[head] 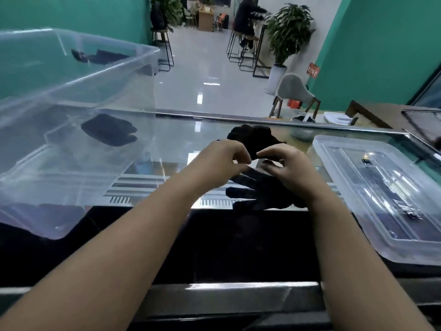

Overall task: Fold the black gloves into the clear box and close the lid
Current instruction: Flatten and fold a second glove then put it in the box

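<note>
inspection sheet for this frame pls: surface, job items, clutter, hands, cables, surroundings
Surface: glass counter, reflective, metal edge at the far side.
Job's things: clear box on the left, open, one folded glove inside; lid flat on the right; one black glove under the hands, another dark glove just beyond them.
Clutter: small dark items on the far table, too blurred to name.
Hands: left hand and right hand both pinch glove fabric.
Cables: nothing seen.
Surroundings: green walls, plant, stools, grey chair, a person seated far off.
</note>
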Tool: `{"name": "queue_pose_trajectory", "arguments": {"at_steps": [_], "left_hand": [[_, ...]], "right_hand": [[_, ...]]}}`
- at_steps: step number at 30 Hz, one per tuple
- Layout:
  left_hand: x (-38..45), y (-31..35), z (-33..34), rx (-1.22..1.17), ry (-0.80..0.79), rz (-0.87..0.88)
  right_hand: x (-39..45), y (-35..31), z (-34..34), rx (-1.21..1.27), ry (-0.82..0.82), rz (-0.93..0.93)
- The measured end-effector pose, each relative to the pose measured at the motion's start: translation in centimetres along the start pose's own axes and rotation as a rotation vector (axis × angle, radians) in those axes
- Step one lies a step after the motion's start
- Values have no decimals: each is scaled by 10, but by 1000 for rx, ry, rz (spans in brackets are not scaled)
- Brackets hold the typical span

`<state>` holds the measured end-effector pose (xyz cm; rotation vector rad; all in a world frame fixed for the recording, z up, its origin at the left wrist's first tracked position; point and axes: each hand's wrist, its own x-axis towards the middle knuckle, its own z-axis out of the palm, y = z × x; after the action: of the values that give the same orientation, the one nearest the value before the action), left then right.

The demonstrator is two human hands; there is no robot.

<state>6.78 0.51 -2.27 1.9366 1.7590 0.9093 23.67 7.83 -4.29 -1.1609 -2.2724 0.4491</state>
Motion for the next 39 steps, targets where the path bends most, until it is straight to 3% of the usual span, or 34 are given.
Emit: {"name": "queue_pose_trajectory", "arguments": {"at_steps": [4,7,9,13,16,20,26,29,33,39], "left_hand": [[2,5,42,-34,-142,36],[2,0,59,142,-234,145],[3,-6,61,269,-229,162],[5,-26,50,181,-187,225],[6,-35,31,200,-214,151],[6,-41,17,274,-149,70],[7,-37,13,390,44,75],[-1,-25,19,170,-100,80],[-16,-16,15,184,-350,-57],[-35,-26,10,373,-198,-159]], "right_hand": [[-2,20,5,-206,-104,252],[-3,18,8,-200,-113,288],[-2,15,7,-120,-98,288],[-1,11,1,143,-53,257],[-2,22,-9,-23,-25,292],[-5,27,-10,-176,-173,438],[-5,26,-13,-128,1,618],[-7,26,-14,-58,-60,636],[-7,28,-10,30,-125,618],[-6,17,-6,141,-63,560]]}}
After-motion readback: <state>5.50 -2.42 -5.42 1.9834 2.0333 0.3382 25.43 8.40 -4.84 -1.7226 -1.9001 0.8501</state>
